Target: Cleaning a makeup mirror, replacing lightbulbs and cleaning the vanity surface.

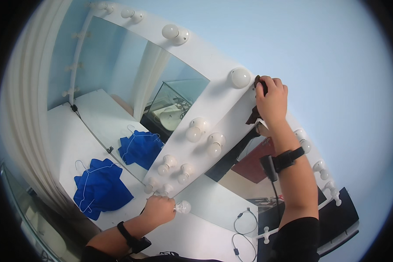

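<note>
My right hand (272, 98) grips a dark brown cloth (255, 113) against the top of the white mirror frame (227, 113), where a bulb socket is mostly hidden by the cloth and fingers. Just left of it, a round white bulb (240, 77) sits in its holder. Lower down, my left hand (159, 209) is closed around the base of a loose light bulb (183, 207), whose globe points right and bears print. That hand is above the white tabletop (196, 237), near the lower bulbs of the frame's middle strip.
A blue cloth (101, 188) with a white wire hanger lies on the tabletop at left, before the mirror (131, 65). A black cable (93, 129) runs along the mirror's foot. Another cable (236, 250) lies at right. Several bulbs line the frame. A beige curtain (29, 98) hangs at left.
</note>
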Demonstrator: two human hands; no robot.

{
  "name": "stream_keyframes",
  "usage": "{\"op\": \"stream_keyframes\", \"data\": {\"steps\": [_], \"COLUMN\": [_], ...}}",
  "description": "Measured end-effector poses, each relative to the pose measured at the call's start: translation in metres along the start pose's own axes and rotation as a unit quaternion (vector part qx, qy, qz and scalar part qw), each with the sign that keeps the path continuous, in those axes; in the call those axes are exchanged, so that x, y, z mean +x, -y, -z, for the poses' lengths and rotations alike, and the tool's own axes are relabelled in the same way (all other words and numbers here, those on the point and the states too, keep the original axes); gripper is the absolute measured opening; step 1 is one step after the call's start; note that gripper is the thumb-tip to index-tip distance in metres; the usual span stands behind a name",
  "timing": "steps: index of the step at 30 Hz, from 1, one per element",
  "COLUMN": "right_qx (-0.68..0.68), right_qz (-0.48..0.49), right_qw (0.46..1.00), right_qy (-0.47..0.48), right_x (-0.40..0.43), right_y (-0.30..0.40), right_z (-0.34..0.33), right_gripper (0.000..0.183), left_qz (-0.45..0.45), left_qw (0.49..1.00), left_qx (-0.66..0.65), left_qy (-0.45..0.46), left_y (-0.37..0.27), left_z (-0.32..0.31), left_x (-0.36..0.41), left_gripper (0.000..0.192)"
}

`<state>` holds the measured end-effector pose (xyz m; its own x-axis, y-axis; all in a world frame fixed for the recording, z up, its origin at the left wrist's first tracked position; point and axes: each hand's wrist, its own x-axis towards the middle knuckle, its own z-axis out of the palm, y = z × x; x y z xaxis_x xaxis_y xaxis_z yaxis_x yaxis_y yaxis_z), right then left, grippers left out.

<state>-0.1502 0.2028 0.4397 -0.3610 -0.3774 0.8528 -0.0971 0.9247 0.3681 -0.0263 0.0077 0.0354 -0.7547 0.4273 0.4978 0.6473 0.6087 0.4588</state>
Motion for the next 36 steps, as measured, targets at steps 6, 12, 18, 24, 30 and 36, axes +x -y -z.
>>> {"op": "stream_keyframes", "data": {"steps": [6,12,18,24,30,36], "right_qx": [-0.013,-0.037,-0.034,-0.062,-0.111,-0.099], "right_qz": [-0.167,-0.022,0.169,0.292,0.114,-0.139], "right_qw": [0.985,0.994,0.981,0.954,0.983,0.983], "right_qy": [-0.043,-0.105,-0.087,-0.031,-0.087,0.061], "right_x": [-0.01,-0.019,-0.025,-0.022,-0.026,-0.027], "right_y": [0.035,0.025,0.001,-0.008,0.011,0.022], "right_z": [-0.014,-0.027,-0.018,-0.01,-0.013,-0.008], "right_gripper": [0.031,0.013,0.012,0.013,0.04,0.052], "left_qz": [0.012,0.008,0.023,0.04,0.05,0.055], "left_qw": [1.0,1.0,0.999,0.999,0.999,0.998], "left_qx": [-0.012,-0.02,-0.033,-0.015,-0.014,-0.008], "left_qy": [0.017,-0.007,-0.032,-0.027,-0.014,-0.02], "left_y": [0.001,0.004,0.01,0.013,0.019,0.024], "left_z": [-0.013,-0.019,-0.027,-0.017,-0.016,-0.012], "left_x": [-0.001,-0.003,-0.009,-0.018,-0.027,-0.033], "left_gripper": [0.012,0.011,0.012,0.011,0.01,0.011]}}
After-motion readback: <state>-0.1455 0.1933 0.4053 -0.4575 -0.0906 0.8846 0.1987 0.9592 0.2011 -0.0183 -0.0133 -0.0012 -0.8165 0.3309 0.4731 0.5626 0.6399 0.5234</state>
